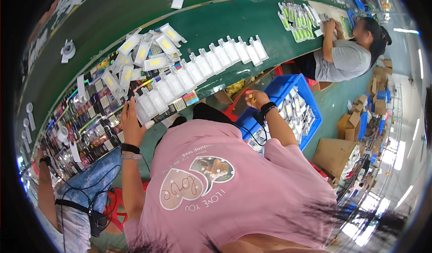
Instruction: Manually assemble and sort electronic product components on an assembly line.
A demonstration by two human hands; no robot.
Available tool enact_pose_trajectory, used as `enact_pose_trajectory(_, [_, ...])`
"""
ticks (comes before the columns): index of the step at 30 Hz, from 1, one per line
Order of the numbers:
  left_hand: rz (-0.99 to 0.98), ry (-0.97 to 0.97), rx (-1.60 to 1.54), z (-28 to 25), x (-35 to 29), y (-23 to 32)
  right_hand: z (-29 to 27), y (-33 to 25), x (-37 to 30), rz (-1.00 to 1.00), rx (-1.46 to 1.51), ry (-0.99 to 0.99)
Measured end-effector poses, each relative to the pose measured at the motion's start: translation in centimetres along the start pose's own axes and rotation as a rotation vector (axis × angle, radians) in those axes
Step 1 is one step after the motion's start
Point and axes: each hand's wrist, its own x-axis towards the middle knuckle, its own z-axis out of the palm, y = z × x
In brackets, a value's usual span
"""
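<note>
A long row of clear-and-white plastic housings [182, 80] lies side by side on the bench, slanting from near my left hand up to the right. My left hand [132, 126] rests at the near end of this row, fingers stretched out along the last housing. Over the near edge of the bench, beside the blue bin, my right hand [257, 100] is raised with its fingers curled. Something small and yellowish shows at its fingertips, too small to name. Behind the row is a loose pile of white lamp pieces with yellow strips [143, 51].
Packed cards [96, 131] cover the bench on the left. A blue bin [310, 98] of white parts stands at my right. One co-worker [344, 57] sits far right by green-and-white pieces [297, 21]; another person's arm [47, 192] shows at left. Cardboard boxes [333, 156] stand behind.
</note>
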Motion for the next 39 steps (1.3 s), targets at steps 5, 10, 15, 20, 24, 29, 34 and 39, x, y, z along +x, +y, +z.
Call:
enact_pose_trajectory(5, [-0.015, -0.02, 0.007, 0.2, 0.8, 1.5, -2.5, -2.2, 5.9, -0.196, 0.303, 0.272])
enact_pose_trajectory(10, [-0.083, -0.031, 0.083, 0.7, 0.6, 2.9, -2.4, -4.1, 10.0, -0.195, 0.442, 0.189])
enact_pose_trajectory(15, [0.04, -0.02, 0.022, 0.8, 2.3, 3.6, -10.8, -0.7, 18.4, -0.39, -0.094, 0.22])
enact_pose_trajectory(20, [0.131, 0.04, 0.074, -0.5, 1.1, 3.3, -3.1, -2.1, 9.4, -0.257, 0.006, 0.258])
enact_pose_trajectory(24, [0.172, 0.087, 0.035, -1.6, 0.2, 1.8, 2.8, -0.9, 1.2, -0.364, 0.309, 0.072])
enact_pose_trajectory(29, [0.502, 0.016, -0.163, -2.8, 1.6, 6.2, 8.4, 2.9, -13.3, -0.589, 0.347, -0.083])
enact_pose_trajectory(34, [0.548, -0.524, -0.534, -2.3, 1.5, 9.0, 14.1, 10.9, -22.4, -0.587, 0.283, -0.25])
enact_pose_trajectory(39, [0.887, -0.665, -0.428, -0.1, 0.5, 10.9, 16.1, 19.7, -24.2, -0.603, 0.164, -0.015])
